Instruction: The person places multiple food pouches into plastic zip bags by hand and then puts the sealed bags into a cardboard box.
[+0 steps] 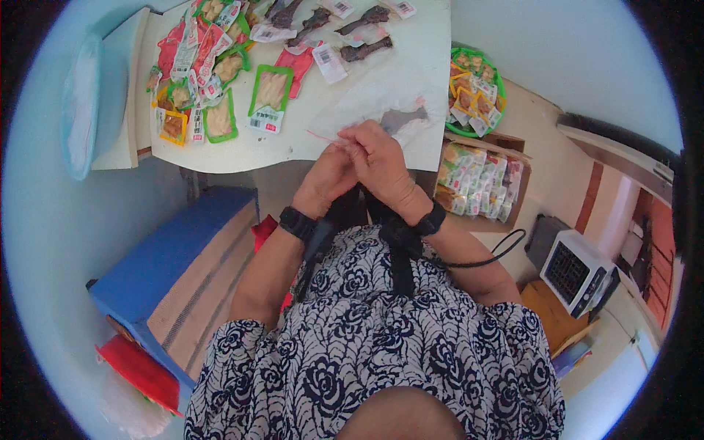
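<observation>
My left hand and my right hand meet at the white table's front edge, their fingers pinching the gathered end of a clear plastic bag. A thin red strip sticks out leftward from the fingertips. Inside the bag, on the table, lies a dark brown piece of food, seen blurred through the film. Beyond the bag lie several dark drumstick-like pieces in clear packs with white labels, beside a red packet. Left of the bag lies a green-edged packet of pale food.
Mixed snack packets are heaped on the white table at the back left. To the right stand a green round basket and a cardboard box, both holding packets. A blue box-shaped piece stands at lower left, a white heater-like appliance at right.
</observation>
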The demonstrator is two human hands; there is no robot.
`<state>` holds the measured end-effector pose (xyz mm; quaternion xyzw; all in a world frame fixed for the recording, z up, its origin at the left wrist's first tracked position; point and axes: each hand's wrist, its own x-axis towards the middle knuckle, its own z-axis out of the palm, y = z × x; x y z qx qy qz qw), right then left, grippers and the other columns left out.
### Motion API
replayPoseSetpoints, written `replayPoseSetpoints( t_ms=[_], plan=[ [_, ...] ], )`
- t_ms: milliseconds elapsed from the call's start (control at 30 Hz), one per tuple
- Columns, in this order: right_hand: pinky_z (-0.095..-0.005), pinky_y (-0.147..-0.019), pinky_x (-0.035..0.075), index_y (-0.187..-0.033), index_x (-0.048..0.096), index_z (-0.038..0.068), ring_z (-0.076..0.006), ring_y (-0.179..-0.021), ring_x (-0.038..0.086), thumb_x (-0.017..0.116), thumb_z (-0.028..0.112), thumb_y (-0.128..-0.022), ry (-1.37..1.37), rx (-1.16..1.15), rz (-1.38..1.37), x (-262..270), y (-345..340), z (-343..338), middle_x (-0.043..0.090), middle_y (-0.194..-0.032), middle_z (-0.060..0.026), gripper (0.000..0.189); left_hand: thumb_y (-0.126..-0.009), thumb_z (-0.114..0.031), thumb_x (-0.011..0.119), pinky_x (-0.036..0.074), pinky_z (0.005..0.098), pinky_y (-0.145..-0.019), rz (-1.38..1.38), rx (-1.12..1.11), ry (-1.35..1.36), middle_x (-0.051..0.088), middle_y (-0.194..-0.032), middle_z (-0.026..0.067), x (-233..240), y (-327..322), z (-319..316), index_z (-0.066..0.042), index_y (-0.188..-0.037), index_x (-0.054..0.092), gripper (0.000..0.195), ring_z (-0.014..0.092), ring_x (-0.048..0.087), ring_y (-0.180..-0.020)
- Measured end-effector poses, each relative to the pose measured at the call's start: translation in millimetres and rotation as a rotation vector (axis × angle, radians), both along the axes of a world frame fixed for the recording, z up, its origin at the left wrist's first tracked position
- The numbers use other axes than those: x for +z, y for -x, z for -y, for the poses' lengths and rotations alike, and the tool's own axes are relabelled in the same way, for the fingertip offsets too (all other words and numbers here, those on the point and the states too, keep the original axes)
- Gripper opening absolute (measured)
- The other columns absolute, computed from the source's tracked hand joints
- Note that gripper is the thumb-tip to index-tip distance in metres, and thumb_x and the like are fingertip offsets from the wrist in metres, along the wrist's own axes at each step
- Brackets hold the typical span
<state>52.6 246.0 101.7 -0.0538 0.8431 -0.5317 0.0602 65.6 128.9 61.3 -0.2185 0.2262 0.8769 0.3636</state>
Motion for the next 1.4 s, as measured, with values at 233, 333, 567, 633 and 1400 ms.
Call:
replayPoseSetpoints(
  t_ms=[233,333,567,633,1400],
  plan=[
    [-0.0371,-0.066,0.046,-0.092,0.058,0.007,-0.0313,-0.078,0.055,0.053,0.005,-0.077,-0.038,0.054,0.028,-7,-8,-5,0.054,-0.083,-0.0122,0.016,-0.087,-0.009,0.049,0.042,0.0335,-0.093,-0.035,0.154,-0.240,0.052,-0.110,0.0083,-22,-22,-8,0.000,-0.109,0.048,0.024,0.021,0.051,-0.104],
    [-0.0372,-0.066,0.046,-0.090,0.058,0.007,-0.0317,-0.078,0.055,0.053,0.006,-0.077,-0.067,0.059,0.078,-7,-11,-10,0.053,-0.082,-0.0119,0.015,-0.091,-0.015,0.045,0.045,0.0343,-0.088,0.025,0.053,-0.223,0.054,-0.107,0.0083,-46,-22,-14,-0.004,-0.111,0.049,0.024,0.018,0.053,-0.100],
    [-0.0350,-0.064,0.046,-0.091,0.058,0.005,-0.0304,-0.075,0.055,0.055,0.002,-0.076,-0.109,0.066,0.045,-10,-14,-15,0.053,-0.081,-0.0120,0.016,-0.087,-0.013,0.050,0.049,0.0279,-0.070,-0.004,-0.135,0.366,0.057,-0.096,0.0061,-26,-15,-12,-0.004,-0.100,0.054,0.017,0.015,0.056,-0.084],
    [-0.0352,-0.064,0.046,-0.091,0.058,0.006,-0.0307,-0.075,0.055,0.055,0.002,-0.076,-0.123,0.073,0.046,-8,-14,-14,0.053,-0.081,-0.0120,0.016,-0.087,-0.014,0.050,0.049,0.0269,-0.067,0.016,-0.108,0.389,0.057,-0.094,0.0056,-29,-17,-11,-0.004,-0.098,0.054,0.016,0.014,0.057,-0.081],
    [-0.0351,-0.066,0.045,-0.091,0.059,0.005,-0.0317,-0.077,0.055,0.056,0.003,-0.077,-0.111,0.076,0.104,-6,-18,-13,0.055,-0.082,-0.0124,0.015,-0.081,-0.009,0.054,0.046,0.0311,-0.066,-0.681,-0.317,0.674,0.060,-0.088,0.0089,-90,-36,-23,-0.002,-0.094,0.055,0.015,0.017,0.057,-0.080]
  ],
)
